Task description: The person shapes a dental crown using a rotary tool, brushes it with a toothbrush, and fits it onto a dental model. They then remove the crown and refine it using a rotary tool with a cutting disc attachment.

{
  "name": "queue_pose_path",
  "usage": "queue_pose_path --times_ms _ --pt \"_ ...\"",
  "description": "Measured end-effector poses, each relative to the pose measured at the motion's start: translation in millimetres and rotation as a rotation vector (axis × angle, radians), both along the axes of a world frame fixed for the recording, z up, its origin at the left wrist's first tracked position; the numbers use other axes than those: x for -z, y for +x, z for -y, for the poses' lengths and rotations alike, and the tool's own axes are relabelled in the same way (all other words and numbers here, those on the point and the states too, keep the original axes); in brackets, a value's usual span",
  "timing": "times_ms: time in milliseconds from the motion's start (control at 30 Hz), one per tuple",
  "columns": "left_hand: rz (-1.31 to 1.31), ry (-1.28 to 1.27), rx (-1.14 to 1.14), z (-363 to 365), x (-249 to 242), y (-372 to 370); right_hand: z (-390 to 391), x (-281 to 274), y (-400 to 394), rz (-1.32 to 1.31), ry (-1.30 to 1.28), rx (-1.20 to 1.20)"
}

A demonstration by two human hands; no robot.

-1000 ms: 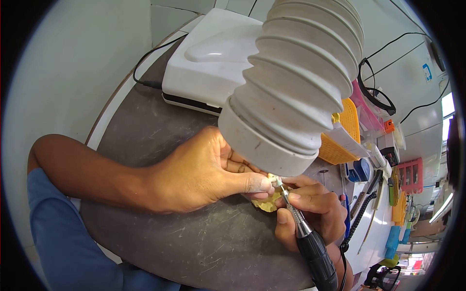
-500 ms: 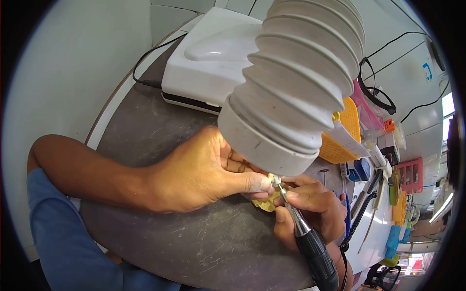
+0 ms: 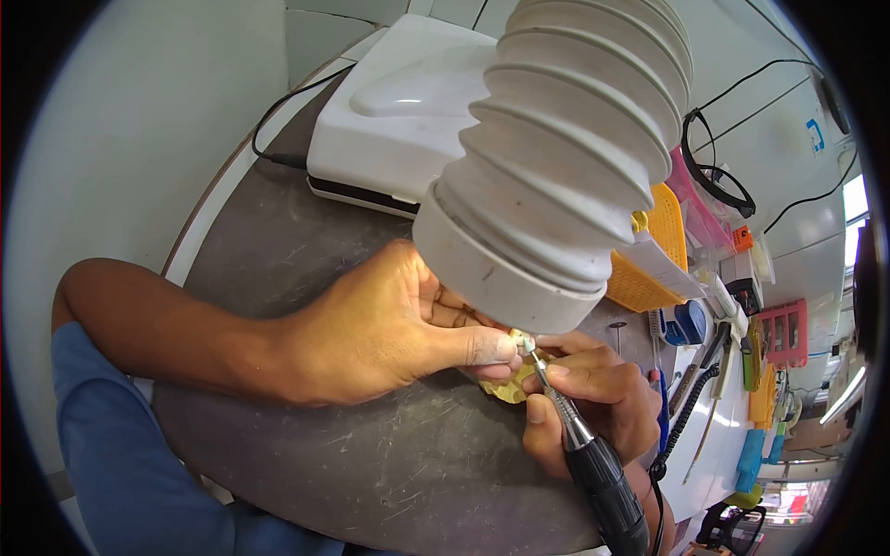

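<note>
Between thumb and fingers, my left hand [image 3: 371,343] pinches a small tooth-coloured dental piece [image 3: 516,337], mostly covered by the fingertips. My right hand [image 3: 612,398] is closed in a pen grip around a rotary handpiece [image 3: 603,482] with a black body and metal nose. Its small pale-green grinding tip [image 3: 529,344] is right at the dental piece. Just below the fingertips, a yellow cast-like piece [image 3: 509,387] shows in part behind the hands. The wide mouth of a ribbed grey suction hose [image 3: 575,157] hangs close above both hands and hides some left fingers.
The hands are over a scratched grey worktop [image 3: 408,463]. A white machine [image 3: 399,111] with a black cable stands at the back. To the right are a yellow basket [image 3: 654,255], a coiled cord [image 3: 691,417], a blue item [image 3: 686,324] and a pink rack [image 3: 784,334].
Both hands keep their grip at nearly the same spot. The grinding tip has shifted only very slightly against the dental piece.
</note>
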State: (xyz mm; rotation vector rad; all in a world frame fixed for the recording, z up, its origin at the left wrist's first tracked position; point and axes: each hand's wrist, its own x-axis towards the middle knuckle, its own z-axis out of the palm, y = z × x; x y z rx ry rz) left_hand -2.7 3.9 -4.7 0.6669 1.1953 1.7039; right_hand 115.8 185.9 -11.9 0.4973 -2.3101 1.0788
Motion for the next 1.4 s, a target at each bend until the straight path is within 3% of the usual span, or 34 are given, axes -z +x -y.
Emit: queue_pose_path --times_ms 267,1400 --pt "0.018 0.034 -0.005 -0.4 1.9 0.5 -0.8 -7.6 6.1 0.103 0.016 -0.044" --pt "0.038 -0.034 0.009 -0.8 0.0 0.1 -0.9 -5.9 6.9 0.109 0.001 -0.07"
